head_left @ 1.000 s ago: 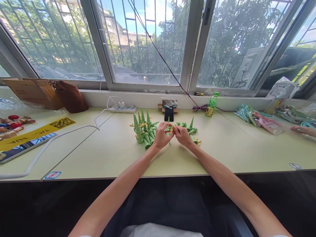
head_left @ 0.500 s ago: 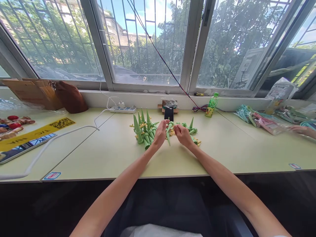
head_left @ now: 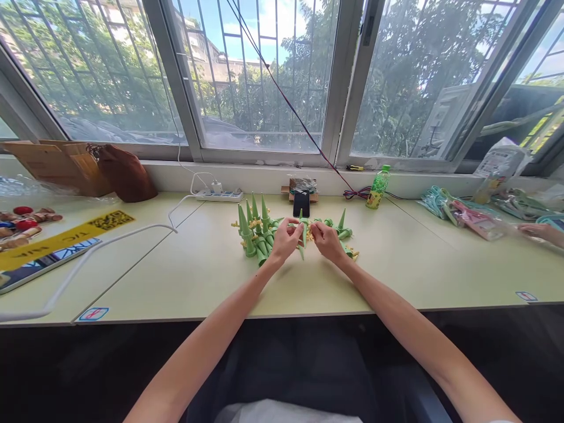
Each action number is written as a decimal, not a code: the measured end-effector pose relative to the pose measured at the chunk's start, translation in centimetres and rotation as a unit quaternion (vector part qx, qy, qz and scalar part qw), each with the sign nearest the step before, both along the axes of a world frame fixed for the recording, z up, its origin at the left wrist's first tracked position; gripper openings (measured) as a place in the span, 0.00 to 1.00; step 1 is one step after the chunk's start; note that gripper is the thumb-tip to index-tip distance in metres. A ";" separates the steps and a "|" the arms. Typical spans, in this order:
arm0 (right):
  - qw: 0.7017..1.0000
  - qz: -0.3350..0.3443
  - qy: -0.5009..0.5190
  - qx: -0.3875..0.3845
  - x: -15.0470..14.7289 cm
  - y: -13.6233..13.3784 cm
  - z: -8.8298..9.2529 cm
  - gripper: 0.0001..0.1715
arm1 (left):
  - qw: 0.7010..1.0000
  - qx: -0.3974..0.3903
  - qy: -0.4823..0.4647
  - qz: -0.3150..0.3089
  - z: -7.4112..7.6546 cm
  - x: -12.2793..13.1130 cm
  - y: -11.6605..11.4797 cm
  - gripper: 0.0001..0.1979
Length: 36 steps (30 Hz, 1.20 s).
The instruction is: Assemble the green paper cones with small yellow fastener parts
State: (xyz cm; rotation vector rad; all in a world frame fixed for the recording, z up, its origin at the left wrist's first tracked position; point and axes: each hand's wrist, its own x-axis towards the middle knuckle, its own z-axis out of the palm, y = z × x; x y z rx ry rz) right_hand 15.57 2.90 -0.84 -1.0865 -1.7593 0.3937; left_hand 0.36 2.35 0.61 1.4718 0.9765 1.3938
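My left hand [head_left: 286, 241] is closed, its thumb and fingers pinching a green plastic cone [head_left: 304, 235] near the middle of the table. Just to the right, my right hand [head_left: 326, 241] is closed with its fingertips together; whatever it holds is too small to make out. Several pointed green cones [head_left: 245, 232] stand or lie left of my left hand, some with small yellow pieces on them. More green cones [head_left: 345, 233] lie beyond my right hand. Small yellow pieces [head_left: 352, 254] are scattered beside it, and others show between my hands.
Behind my hands a black phone [head_left: 301, 204] leans near a small cardboard box [head_left: 288, 192]. A green-capped bottle [head_left: 378, 188] and a power strip [head_left: 220, 195] are near the wall. Another person's hand [head_left: 540, 232] shows at far right, by bagged items [head_left: 478, 220]. A white cable [head_left: 110, 235] crosses the left side.
My left hand has turned and its fingers have closed from a flatter pose onto a green cone, which now stands more upright. My right hand has hardly moved.
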 end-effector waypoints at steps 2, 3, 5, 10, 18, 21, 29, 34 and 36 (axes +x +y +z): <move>1.000 -0.005 -0.005 0.001 0.1 0.1 -0.1 0.22 | 1.000 0.001 0.000 -0.006 0.1 -0.1 -0.1 0.21; 1.000 -0.006 -0.008 0.000 0.1 0.2 -0.1 0.22 | 1.000 0.004 0.002 -0.008 0.1 -0.1 -0.1 0.21; 1.000 -0.007 -0.012 0.000 0.1 0.2 -0.1 0.22 | 1.000 0.014 0.009 -0.010 0.1 -0.2 -0.2 0.21; 1.000 -0.015 -0.008 -0.002 0.1 0.2 0.0 0.22 | 0.998 0.044 0.048 -0.007 0.2 -0.3 -0.2 0.22; 1.000 -0.025 0.001 -0.009 0.1 0.2 0.1 0.23 | 0.991 0.073 0.109 -0.003 -0.2 -0.4 0.1 0.22; 1.000 -0.028 0.000 -0.003 0.2 0.2 0.1 0.23 | 0.984 0.103 0.143 0.009 -0.3 -0.5 0.1 0.19; 1.000 -0.018 0.009 -0.015 0.0 0.0 0.3 0.24 | 0.944 0.195 0.252 0.081 -0.4 -0.2 -0.3 0.19; 1.000 -0.009 0.014 -0.010 -0.1 0.0 0.3 0.25 | 0.959 0.172 0.214 0.069 -0.3 0.1 -0.4 0.16; 1.000 -0.010 0.014 -0.002 -0.2 0.0 0.3 0.24 | 0.965 0.155 0.198 0.072 0.0 0.2 -0.6 0.17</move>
